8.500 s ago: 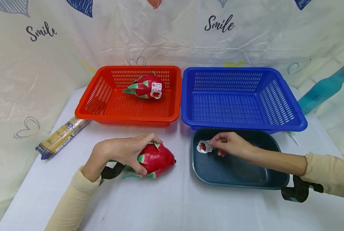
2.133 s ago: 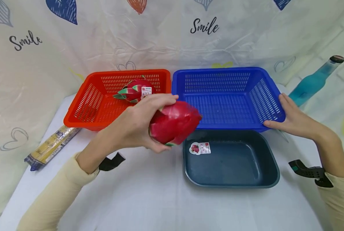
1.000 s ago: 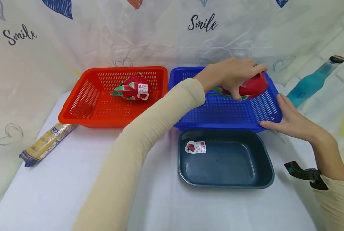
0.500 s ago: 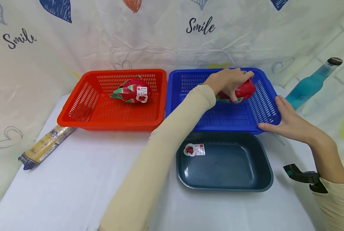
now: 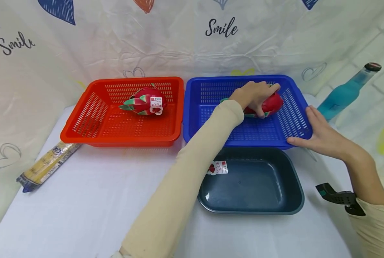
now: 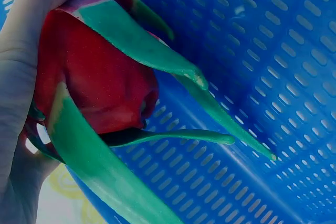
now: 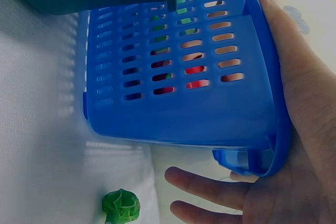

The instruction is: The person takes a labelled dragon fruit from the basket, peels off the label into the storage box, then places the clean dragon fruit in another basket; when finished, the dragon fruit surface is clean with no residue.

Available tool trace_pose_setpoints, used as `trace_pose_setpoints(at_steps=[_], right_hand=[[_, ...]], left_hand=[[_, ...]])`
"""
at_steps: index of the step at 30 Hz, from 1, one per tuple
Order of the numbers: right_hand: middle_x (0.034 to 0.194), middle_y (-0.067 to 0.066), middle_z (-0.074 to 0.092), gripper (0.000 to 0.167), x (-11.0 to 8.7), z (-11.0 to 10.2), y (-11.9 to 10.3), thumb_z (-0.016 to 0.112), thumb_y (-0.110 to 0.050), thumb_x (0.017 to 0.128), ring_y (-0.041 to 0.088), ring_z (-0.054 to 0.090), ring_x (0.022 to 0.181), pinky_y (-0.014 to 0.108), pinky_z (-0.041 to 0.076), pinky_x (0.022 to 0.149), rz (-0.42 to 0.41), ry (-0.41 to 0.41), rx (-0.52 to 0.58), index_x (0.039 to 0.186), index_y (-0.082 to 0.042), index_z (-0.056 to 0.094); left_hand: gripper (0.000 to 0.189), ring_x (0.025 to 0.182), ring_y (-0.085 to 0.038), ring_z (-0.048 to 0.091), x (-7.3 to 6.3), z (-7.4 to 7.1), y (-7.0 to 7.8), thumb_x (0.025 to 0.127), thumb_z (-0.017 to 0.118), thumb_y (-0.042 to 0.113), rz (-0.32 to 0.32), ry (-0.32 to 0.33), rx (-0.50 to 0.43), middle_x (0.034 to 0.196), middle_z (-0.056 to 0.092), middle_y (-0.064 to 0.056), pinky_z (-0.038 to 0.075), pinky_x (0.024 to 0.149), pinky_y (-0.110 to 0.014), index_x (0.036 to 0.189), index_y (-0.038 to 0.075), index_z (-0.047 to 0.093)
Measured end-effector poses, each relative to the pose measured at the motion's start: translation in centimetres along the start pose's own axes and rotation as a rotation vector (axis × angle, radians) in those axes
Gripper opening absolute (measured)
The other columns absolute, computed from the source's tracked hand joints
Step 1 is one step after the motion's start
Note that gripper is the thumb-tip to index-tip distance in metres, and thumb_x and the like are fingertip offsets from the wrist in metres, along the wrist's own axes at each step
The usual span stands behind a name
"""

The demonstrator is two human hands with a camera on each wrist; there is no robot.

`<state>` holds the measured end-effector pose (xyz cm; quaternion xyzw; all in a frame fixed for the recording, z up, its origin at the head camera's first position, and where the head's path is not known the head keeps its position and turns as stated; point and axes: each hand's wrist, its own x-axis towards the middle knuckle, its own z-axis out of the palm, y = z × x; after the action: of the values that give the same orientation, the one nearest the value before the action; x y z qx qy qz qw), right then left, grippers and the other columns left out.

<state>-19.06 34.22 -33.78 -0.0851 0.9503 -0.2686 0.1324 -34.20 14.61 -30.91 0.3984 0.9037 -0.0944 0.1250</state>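
At left, the slatted red plastic basket (image 5: 130,130) bears a labelled dragon fruit (image 5: 140,100), green tips leftward. Further right, the left hand (image 5: 253,95) grips a glossy, ovoid dragon fruit (image 5: 273,104) inside the perforated blue basket (image 5: 259,132); its long axis runs roughly left to right, rounded red end rightward, tapering green scales leftward. The right hand (image 5: 320,134), fingers spread, braces the blue basket's right front corner.

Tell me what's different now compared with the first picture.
The left hand has carried its dragon fruit from the table to the right and away, into the blue basket. The right hand let go of the sticker, which lies in the dark tray, and now touches the blue basket's near right corner. The other dragon fruit stayed in the red basket.
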Motion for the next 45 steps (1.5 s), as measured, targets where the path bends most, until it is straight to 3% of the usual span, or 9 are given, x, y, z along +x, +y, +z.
trace_pose_setpoints(at_steps=[4,7,10,13,16,22,29,39,45], right_hand=[[0.156,0.023,-0.029,0.115,0.0,-0.2,0.0,0.065,-0.042,0.087,0.06,-0.008,0.14,0.081,0.019,0.096,0.001,-0.002,0.0,0.15,-0.008,-0.026],[0.157,0.023,-0.029,0.115,0.0,0.0,0.1,0.066,-0.042,0.087,0.059,-0.009,0.141,0.08,0.019,0.096,-0.001,0.003,0.009,0.15,-0.008,-0.026],[0.157,0.023,-0.028,0.115,0.0,0.2,0.2,0.066,-0.042,0.087,0.059,-0.008,0.141,0.08,0.02,0.096,0.0,0.001,0.011,0.15,-0.008,-0.025],[0.157,0.023,-0.028,0.116,0.1,0.2,0.2,0.065,-0.042,0.087,0.059,-0.008,0.141,0.081,0.021,0.095,0.002,0.0,0.005,0.15,-0.008,-0.025],[0.157,0.023,-0.028,0.116,0.2,0.1,0.1,0.066,-0.042,0.087,0.06,-0.006,0.141,0.081,0.021,0.094,-0.003,0.006,0.004,0.15,-0.009,-0.026],[0.157,0.021,-0.029,0.117,0.1,0.1,-0.3,0.067,-0.043,0.086,0.06,-0.005,0.141,0.08,0.021,0.095,-0.002,0.016,-0.001,0.15,-0.011,-0.026],[0.158,0.021,-0.027,0.117,-0.1,0.2,-0.2,0.067,-0.042,0.086,0.059,-0.005,0.141,0.08,0.022,0.095,-0.003,0.022,0.002,0.15,-0.011,-0.025],[0.157,0.023,-0.028,0.115,0.0,0.0,0.1,0.064,-0.044,0.087,0.058,-0.009,0.141,0.08,0.019,0.096,0.008,0.002,-0.004,0.15,-0.008,-0.025],[0.156,0.02,-0.032,0.116,0.1,0.1,-0.1,0.064,-0.046,0.086,0.056,-0.015,0.142,0.081,0.017,0.097,0.008,0.01,-0.013,0.15,-0.008,-0.025]], left_hand=[[0.097,0.139,-0.008,0.034,0.0,0.1,0.1,0.079,0.069,0.06,-0.028,-0.002,-0.053,0.154,0.034,0.008,0.039,0.11,-0.027,0.149,0.033,0.008],[0.102,0.14,-0.01,0.033,-0.3,0.1,0.0,0.076,0.073,0.058,-0.083,-0.032,-0.147,0.157,0.028,0.011,0.04,0.111,-0.031,0.15,0.042,0.006],[0.112,0.145,-0.01,0.026,-0.6,0.1,-0.2,0.073,0.075,0.059,-0.139,-0.075,-0.2,0.161,0.018,0.014,0.036,0.114,-0.036,0.149,0.049,-0.006],[0.12,0.15,-0.008,0.015,-1.0,-0.1,-0.5,0.073,0.071,0.063,-0.159,-0.108,-0.19,0.163,0.007,0.017,0.028,0.12,-0.039,0.147,0.048,-0.022],[0.122,0.152,-0.005,0.004,-1.4,-0.4,-0.8,0.075,0.067,0.065,-0.155,-0.124,-0.176,0.163,-0.001,0.018,0.022,0.123,-0.038,0.146,0.043,-0.03],[0.12,0.152,-0.006,0.0,-2.2,-1.3,-0.8,0.079,0.063,0.066,-0.159,-0.164,-0.148,0.163,-0.008,0.016,0.02,0.123,-0.038,0.145,0.038,-0.034],[0.122,0.153,-0.01,-0.007,-2.8,-2.0,-1.5,0.078,0.06,0.071,-0.118,-0.195,-0.135,0.164,-0.013,0.011,0.017,0.124,-0.036,0.146,0.033,-0.034],[0.121,0.153,-0.018,-0.011,-3.5,-2.5,-2.6,0.077,0.058,0.073,-0.014,-0.141,-0.218,0.164,-0.015,0.006,0.007,0.126,-0.036,0.15,0.03,-0.029],[0.11,0.152,-0.014,-0.015,-5.4,-3.6,-3.1,0.078,0.046,0.081,-0.028,-0.112,-0.227,0.163,-0.017,0.011,0.001,0.125,-0.041,0.149,0.038,-0.025]])
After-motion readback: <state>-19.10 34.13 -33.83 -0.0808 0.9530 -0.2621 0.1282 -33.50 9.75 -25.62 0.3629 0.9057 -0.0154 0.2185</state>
